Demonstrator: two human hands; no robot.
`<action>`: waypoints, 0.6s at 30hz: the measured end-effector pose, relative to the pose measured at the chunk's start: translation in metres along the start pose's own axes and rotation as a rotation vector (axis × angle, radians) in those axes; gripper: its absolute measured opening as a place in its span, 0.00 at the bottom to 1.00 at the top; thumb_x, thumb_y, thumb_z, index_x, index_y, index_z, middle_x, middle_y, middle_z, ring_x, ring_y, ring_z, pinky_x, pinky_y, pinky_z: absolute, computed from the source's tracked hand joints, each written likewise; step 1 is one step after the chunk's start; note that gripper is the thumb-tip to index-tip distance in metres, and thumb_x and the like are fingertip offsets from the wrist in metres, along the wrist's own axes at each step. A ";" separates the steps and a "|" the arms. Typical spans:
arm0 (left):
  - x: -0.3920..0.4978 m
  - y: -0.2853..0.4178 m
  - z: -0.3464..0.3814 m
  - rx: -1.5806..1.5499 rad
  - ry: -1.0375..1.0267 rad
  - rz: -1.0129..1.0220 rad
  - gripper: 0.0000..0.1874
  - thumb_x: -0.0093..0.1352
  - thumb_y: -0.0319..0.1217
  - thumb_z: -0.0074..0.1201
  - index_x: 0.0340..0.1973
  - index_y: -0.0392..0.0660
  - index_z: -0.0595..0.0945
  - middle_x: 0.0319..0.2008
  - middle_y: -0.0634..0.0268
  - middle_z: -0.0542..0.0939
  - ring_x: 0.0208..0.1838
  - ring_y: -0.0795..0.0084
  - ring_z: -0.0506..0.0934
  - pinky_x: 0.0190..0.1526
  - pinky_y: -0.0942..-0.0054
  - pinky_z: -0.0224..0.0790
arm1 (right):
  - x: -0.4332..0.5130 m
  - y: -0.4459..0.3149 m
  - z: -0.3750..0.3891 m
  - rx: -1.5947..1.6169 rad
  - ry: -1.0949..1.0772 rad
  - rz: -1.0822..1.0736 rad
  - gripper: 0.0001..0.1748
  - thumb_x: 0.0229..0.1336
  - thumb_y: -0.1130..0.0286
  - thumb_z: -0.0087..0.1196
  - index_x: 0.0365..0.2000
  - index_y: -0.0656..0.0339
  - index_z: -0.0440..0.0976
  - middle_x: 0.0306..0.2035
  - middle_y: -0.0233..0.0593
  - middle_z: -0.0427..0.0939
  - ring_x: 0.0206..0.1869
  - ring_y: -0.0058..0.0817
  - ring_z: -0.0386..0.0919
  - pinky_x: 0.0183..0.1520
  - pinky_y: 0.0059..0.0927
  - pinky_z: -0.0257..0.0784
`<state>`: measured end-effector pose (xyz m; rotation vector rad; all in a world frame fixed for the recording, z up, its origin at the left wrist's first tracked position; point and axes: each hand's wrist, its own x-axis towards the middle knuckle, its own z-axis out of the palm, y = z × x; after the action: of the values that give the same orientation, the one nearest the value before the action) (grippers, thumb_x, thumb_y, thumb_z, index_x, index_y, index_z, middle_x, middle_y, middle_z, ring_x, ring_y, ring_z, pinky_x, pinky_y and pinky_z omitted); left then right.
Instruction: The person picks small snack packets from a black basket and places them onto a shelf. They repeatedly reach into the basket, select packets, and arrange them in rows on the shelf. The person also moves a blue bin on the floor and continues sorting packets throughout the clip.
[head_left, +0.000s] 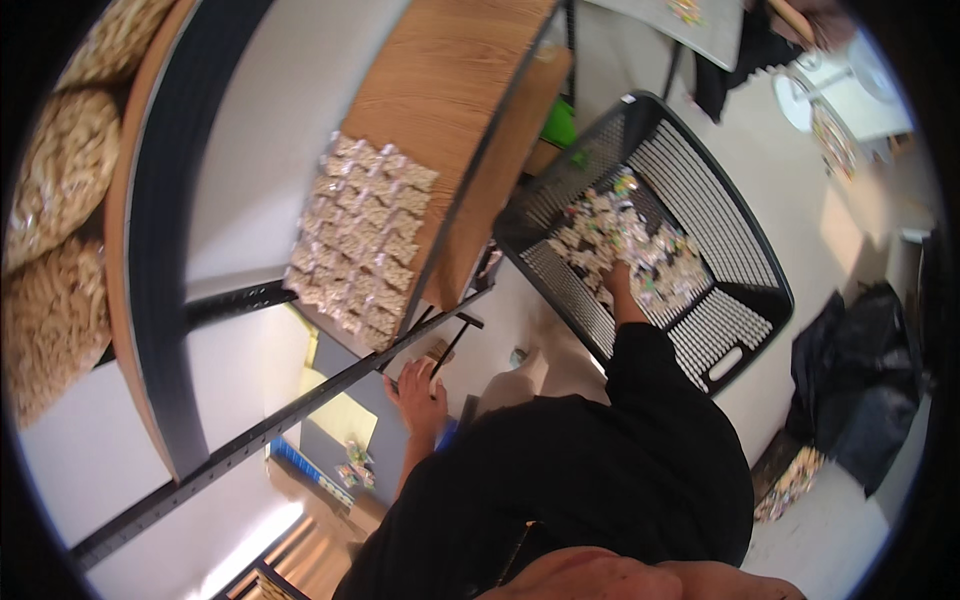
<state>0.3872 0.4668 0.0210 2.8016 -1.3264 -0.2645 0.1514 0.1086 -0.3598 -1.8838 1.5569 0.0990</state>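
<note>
My right hand (618, 280) reaches down into a black plastic basket (731, 199) with slotted walls. Its fingers are among small clear packets (652, 251), some pale and some with coloured pieces, and the fingertips are hidden. My left hand (421, 397) is low beside the metal shelf frame, next to a thin black T-shaped bar (452, 346). Whether it grips the bar cannot be made out. Beyond it, rows of small packets of pale pieces (367, 232) lie on a wood-look shelf (450, 75).
A slotted black upright (300, 405) runs diagonally past my left hand. Large bags of pale snack-like pieces (64, 165) fill another shelf at left. A black plastic bag (855, 390) stands at right. Another person (750, 45) is near a table (697, 30).
</note>
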 end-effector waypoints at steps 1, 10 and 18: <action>0.000 -0.001 0.000 -0.006 0.011 0.000 0.22 0.64 0.36 0.52 0.55 0.50 0.76 0.59 0.66 0.73 0.68 0.63 0.64 0.71 0.39 0.29 | 0.002 0.002 0.005 -0.031 -0.028 0.029 0.31 0.50 0.56 0.64 0.46 0.72 0.73 0.49 0.57 0.75 0.53 0.57 0.70 0.59 0.52 0.63; 0.002 0.002 -0.001 -0.063 0.047 -0.053 0.20 0.64 0.37 0.53 0.52 0.50 0.78 0.55 0.67 0.75 0.66 0.66 0.66 0.72 0.40 0.31 | 0.013 -0.003 0.017 0.102 -0.086 0.101 0.23 0.50 0.59 0.64 0.38 0.68 0.72 0.35 0.55 0.79 0.39 0.50 0.78 0.44 0.47 0.73; -0.002 0.001 -0.007 -0.127 0.105 -0.014 0.19 0.64 0.37 0.53 0.50 0.48 0.78 0.53 0.67 0.77 0.63 0.66 0.69 0.71 0.39 0.34 | -0.018 -0.056 -0.043 0.367 0.025 0.052 0.19 0.53 0.63 0.62 0.36 0.64 0.67 0.30 0.49 0.77 0.34 0.42 0.80 0.36 0.41 0.75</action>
<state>0.3862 0.4679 0.0282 2.6812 -1.2237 -0.1922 0.1809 0.1035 -0.2933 -1.5624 1.5222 -0.1769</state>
